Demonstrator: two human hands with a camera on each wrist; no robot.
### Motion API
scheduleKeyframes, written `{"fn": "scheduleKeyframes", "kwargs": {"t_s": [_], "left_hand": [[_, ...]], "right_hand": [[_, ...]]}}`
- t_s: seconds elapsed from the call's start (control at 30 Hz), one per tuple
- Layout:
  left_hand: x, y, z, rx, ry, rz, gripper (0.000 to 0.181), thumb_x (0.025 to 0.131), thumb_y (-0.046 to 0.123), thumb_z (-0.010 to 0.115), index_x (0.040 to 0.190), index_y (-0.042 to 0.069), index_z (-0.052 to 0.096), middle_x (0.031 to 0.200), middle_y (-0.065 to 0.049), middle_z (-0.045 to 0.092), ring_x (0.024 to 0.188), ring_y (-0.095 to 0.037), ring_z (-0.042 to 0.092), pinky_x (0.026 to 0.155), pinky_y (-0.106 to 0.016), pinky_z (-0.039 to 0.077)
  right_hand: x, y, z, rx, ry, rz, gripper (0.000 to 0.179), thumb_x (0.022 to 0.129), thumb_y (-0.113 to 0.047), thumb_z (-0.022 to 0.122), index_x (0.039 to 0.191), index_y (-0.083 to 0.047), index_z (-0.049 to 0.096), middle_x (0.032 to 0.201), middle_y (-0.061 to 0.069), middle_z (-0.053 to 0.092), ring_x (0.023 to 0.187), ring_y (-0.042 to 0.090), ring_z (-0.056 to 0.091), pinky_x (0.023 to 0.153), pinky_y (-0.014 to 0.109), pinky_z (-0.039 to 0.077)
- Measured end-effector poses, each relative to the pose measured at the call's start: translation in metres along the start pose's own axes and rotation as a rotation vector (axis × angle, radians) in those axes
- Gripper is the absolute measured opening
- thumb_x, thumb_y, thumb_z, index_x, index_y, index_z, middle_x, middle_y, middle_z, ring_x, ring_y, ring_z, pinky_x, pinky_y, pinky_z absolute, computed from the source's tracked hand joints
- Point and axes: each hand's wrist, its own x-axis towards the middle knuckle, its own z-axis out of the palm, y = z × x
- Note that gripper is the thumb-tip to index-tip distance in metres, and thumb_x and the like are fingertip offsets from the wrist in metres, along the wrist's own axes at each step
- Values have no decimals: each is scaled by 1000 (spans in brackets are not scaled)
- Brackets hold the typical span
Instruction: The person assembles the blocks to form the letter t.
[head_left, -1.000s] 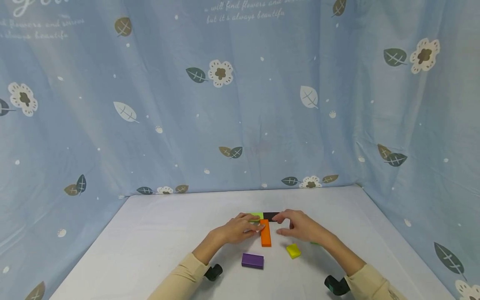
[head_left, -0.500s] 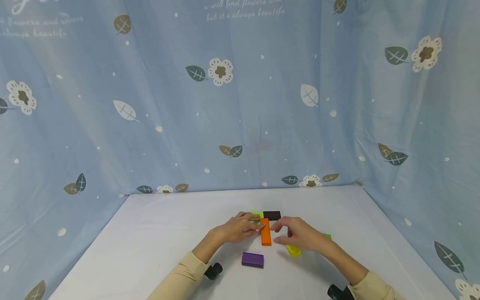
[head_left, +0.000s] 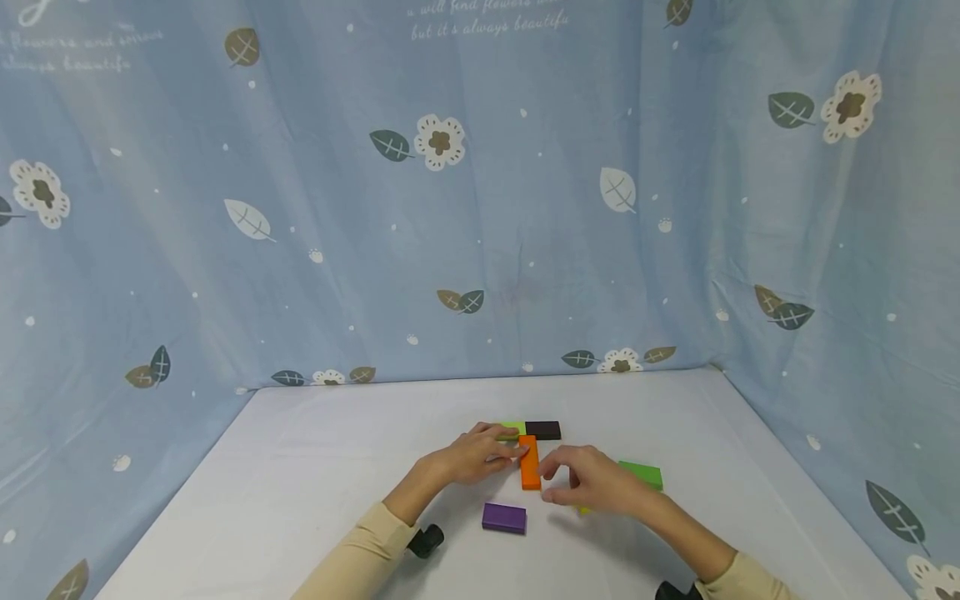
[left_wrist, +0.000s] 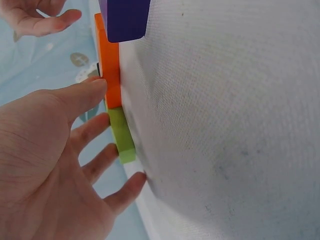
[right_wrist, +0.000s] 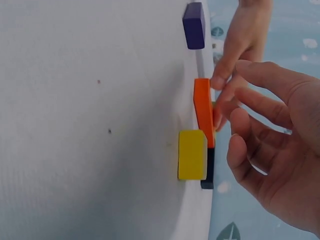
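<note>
Head view: the orange block (head_left: 529, 468) is laid lengthwise on the white-covered table (head_left: 322, 467), its far end set at the seam where the light green block (head_left: 513, 426) and the black block (head_left: 543, 431) are lined up end to end. In the left wrist view, the fingers of the left hand (head_left: 474, 457) are spread apart; the orange block's side is touched by the thumb, while the other fingertips are held at the light green block, and whether it is pressed by them cannot be told. The right hand (head_left: 592, 482) is held just right of the orange block, its fingers bent and its thumb and index finger parted by a gap. By that hand the yellow block (right_wrist: 192, 155) is mostly hidden from the head camera. Farther right, the green block (head_left: 642, 474) is placed, partly covered by the hand. The purple block (head_left: 504, 518) is set on the near side, apart from the orange block. Behind the table, a blue curtain (head_left: 525, 250) is hung, printed with leaves and flowers.
</note>
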Motion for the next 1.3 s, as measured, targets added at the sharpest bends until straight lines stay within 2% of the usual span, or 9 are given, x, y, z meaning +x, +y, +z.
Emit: {"fn": "scheduleKeyframes", "kwargs": {"t_s": [0.33,0.7,0.87,1.0,1.3], "left_hand": [[-1,1,-2,-7,0,-12,35,100,23,56,134,23,62,149,-6,48,135,-31,44,108,-54,41],[0,-1,1,-7,4,-3,34,100,21,56,134,23,62,149,-7,49,134,-33,44,105,-56,42],[0,-1,0,-28,-9,-30,35,100,23,55,135,26,61,151,-4,47,134,-33,43,103,-60,43],[1,-2,0,-27,-10,-37,35,101,25,55,135,27,61,151,-2,46,136,-30,42,106,-57,42],[2,-1,1,-23,-5,-20,35,101,24,55,135,25,61,151,-4,47,135,-30,43,108,-54,41]], "right_hand": [[0,-5,10,17,-31,20,27,88,-31,73,110,-14,70,103,0,72,61,0,49,59,18,46],[0,-14,17,26,-61,34,34,87,-31,74,113,-11,69,101,1,72,59,-2,48,58,17,46],[2,-16,19,4,-68,41,34,86,-33,75,113,-12,70,101,-2,73,61,-2,48,61,16,45],[4,-17,22,-11,-68,20,35,85,-33,75,113,-13,70,101,-3,73,61,-2,48,63,16,44],[8,-19,30,-41,-85,43,34,83,-38,77,110,-18,71,97,-13,70,65,-2,50,70,18,42]]}}
